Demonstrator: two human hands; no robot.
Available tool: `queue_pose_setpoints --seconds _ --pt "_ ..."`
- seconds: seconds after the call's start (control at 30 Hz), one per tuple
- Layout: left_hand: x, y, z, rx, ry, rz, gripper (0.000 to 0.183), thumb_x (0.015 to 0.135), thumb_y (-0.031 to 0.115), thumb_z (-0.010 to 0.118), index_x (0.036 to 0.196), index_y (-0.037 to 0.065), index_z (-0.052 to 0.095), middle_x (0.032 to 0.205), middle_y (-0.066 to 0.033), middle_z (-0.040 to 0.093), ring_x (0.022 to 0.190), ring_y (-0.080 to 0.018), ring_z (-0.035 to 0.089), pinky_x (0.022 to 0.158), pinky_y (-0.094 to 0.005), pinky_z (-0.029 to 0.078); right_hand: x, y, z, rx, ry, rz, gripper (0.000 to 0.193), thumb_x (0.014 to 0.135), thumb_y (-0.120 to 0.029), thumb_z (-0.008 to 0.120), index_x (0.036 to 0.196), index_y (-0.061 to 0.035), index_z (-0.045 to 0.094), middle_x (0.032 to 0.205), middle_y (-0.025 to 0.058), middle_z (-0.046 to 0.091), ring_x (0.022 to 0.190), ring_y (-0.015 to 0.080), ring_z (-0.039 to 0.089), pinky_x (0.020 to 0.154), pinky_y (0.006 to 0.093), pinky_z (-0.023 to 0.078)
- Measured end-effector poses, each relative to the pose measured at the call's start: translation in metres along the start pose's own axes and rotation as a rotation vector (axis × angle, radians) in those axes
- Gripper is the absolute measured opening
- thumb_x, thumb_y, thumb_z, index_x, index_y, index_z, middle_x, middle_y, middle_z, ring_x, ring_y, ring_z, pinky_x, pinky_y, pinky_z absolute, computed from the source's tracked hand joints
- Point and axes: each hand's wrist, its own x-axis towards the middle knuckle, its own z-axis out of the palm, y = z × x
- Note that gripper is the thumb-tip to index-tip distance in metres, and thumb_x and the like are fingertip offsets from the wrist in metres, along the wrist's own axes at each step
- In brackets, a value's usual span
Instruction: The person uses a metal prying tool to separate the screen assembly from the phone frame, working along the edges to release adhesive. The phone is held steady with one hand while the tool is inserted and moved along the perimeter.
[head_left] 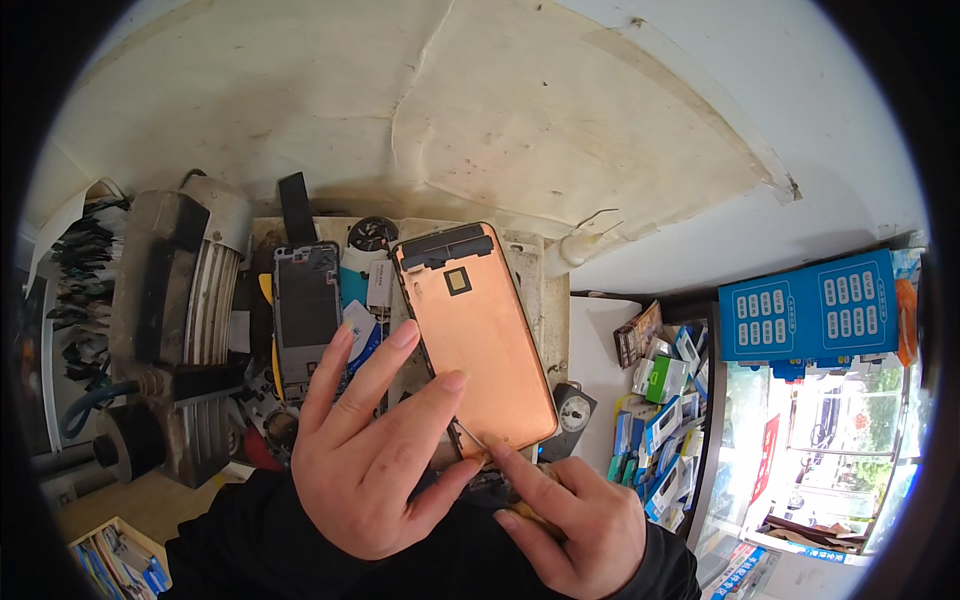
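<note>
A phone screen panel (480, 345) with a copper-coloured back and black rim lies tilted in front of me, a black strip across its top. My left hand (385, 440) has its thumb and index finger on the panel's lower left edge, gripping it there; the other fingers stretch out past its left side. My right hand (575, 515) is closed around a thin metal tool (468, 436) at the panel's bottom edge, its index fingertip on the panel's lower corner. Most of the tool is hidden by the fingers. Something yellowish shows under that hand.
An opened phone body (308, 300) lies left of the panel. Further left stands a bulky dark machine (165, 290). A small black part (573, 415) lies right of the panel, near piled small boxes (660, 420). A white bottle (575, 250) with a thin spout is behind.
</note>
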Motion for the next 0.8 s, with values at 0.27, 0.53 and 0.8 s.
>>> queue_pose_setpoints --seconds 0.27,0.53,0.8 --pt "0.002 0.002 -0.001 -0.018 -0.013 -0.033 0.064 0.075 0.019 0.087 0.131 -0.002 0.063 0.117 -0.0127 0.074 0.132 -0.042 0.06 0.112 -0.0657 0.039 0.004 -0.001 -0.006 -0.04 -0.067 0.011 0.054 0.09 -0.017 0.075 0.143 -0.0175 0.065 0.079 0.0126 0.055 0.063 0.0339 0.061 0.059 0.0413 0.05" --pt "0.007 -0.001 0.002 -0.038 0.007 -0.017 0.061 0.076 0.018 0.084 0.132 0.001 0.064 0.112 -0.0125 0.073 0.133 -0.0437 0.058 0.113 -0.0656 0.036 0.003 -0.008 -0.006 -0.11 -0.066 0.014 0.054 0.09 -0.017 0.075 0.144 -0.0174 0.064 0.078 0.0119 0.053 0.062 0.0337 0.059 0.058 0.0413 0.05" --pt "0.011 0.002 -0.001 -0.068 -0.028 -0.049 0.057 0.073 0.012 0.083 0.126 0.0 0.067 0.11 -0.014 0.073 0.135 -0.0445 0.056 0.116 -0.0625 0.035 0.0 -0.008 -0.005 -0.088 -0.03 0.016 0.054 0.091 -0.015 0.074 0.144 -0.0164 0.064 0.081 0.0128 0.056 0.064 0.0344 0.06 0.059 0.0415 0.05"
